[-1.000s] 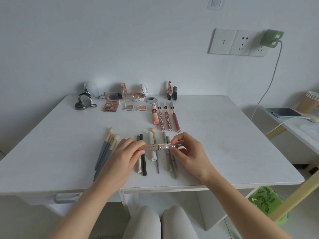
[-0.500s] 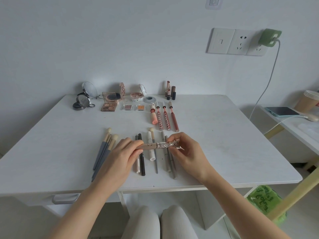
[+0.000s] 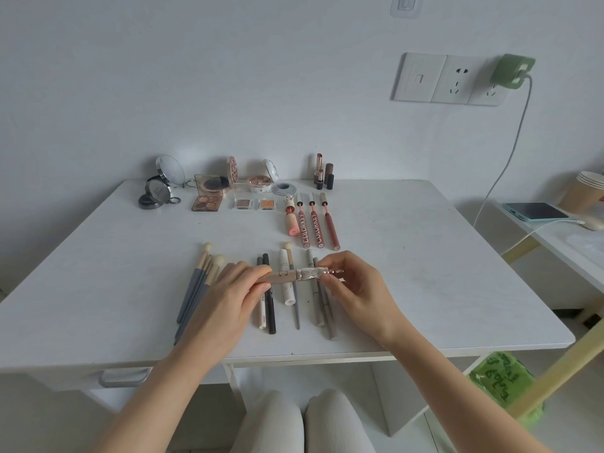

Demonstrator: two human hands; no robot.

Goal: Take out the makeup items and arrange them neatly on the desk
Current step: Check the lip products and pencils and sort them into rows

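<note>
White wall backs your white surface (image 3: 425, 256), and the makeup lies on it in two rows. Along the far edge, from the left, you have two round compacts (image 3: 160, 188) with lids up, an open palette (image 3: 209, 197), two small eyeshadow pans (image 3: 255, 204), an open blush (image 3: 261, 183) and a few upright lipsticks (image 3: 323, 173). Just in front of the lipsticks four lip tubes (image 3: 312, 225) lie side by side, pointing toward you. In the near row, a bundle of brushes (image 3: 196, 289) with grey handles sits at the left, and a set of pencils and pens (image 3: 294, 299) lies in parallel beside it, partly hidden under your hands. Your left hand (image 3: 228, 299) is curled round the beige end of a tube (image 3: 284, 276), thumb and fingers closed on it. You hold that tube level, crosswise above the pencils and off the surface. Your right hand (image 3: 356, 289) pinches its silvery patterned cap end between thumb and fingertips. Whether the cap is seated or loosened, you cannot tell from here. On the wall at the right a green charger (image 3: 513, 71) sits in an outlet (image 3: 451, 80), its cable running down to a phone (image 3: 532, 210) on a side table, next to stacked paper cups (image 3: 585, 191).
</note>
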